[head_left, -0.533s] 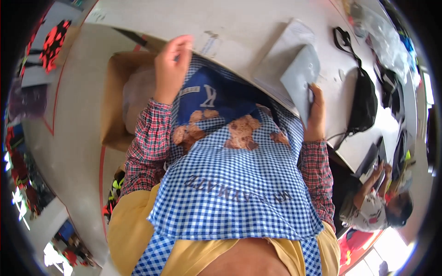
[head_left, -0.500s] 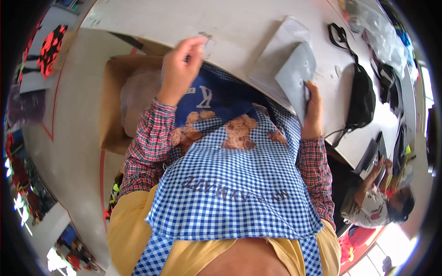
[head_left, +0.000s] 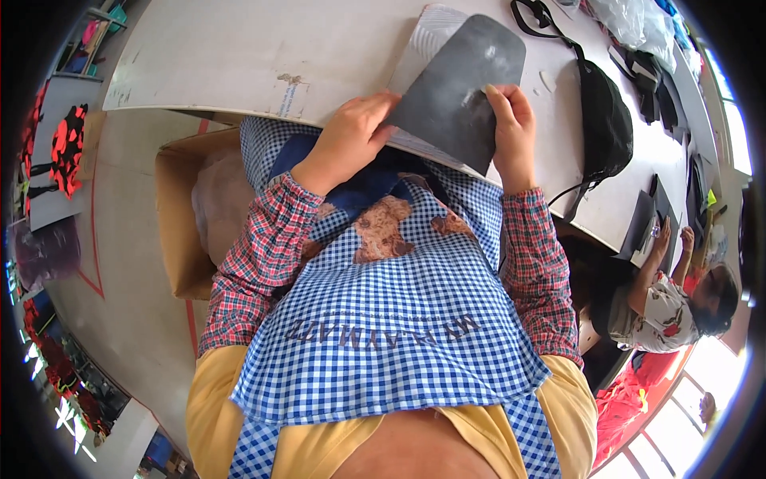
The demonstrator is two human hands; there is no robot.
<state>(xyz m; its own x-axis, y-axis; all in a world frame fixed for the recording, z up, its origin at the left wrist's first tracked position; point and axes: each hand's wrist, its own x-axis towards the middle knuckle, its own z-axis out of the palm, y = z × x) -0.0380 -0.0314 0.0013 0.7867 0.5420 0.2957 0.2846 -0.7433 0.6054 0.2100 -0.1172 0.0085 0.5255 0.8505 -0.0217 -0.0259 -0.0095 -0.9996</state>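
Observation:
A dark grey flat panel (head_left: 451,96) with rounded corners and pale glare on it lies tilted over a white patterned sheet (head_left: 427,36) at the table's near edge. My left hand (head_left: 347,140) is closed at the panel's left edge, thumb and fingers against it. Over the panel's right side, my right hand (head_left: 515,136) has its thumb and forefinger pinched together; whatever is between the tips is too small to make out. A black waist bag (head_left: 608,120) with a strap rests on the table to the right of this hand.
Below the white table (head_left: 215,68), to my left, stands an open cardboard box (head_left: 177,231) with clear plastic inside. Clear plastic bags (head_left: 638,24) and black pieces lie at the far right. A co-worker (head_left: 666,307) sits at the right, hands on a dark piece.
My left hand has come down and right onto the panel's left edge. The panel has turned flatter toward me, and my right hand has moved from its edge to a pinch over it.

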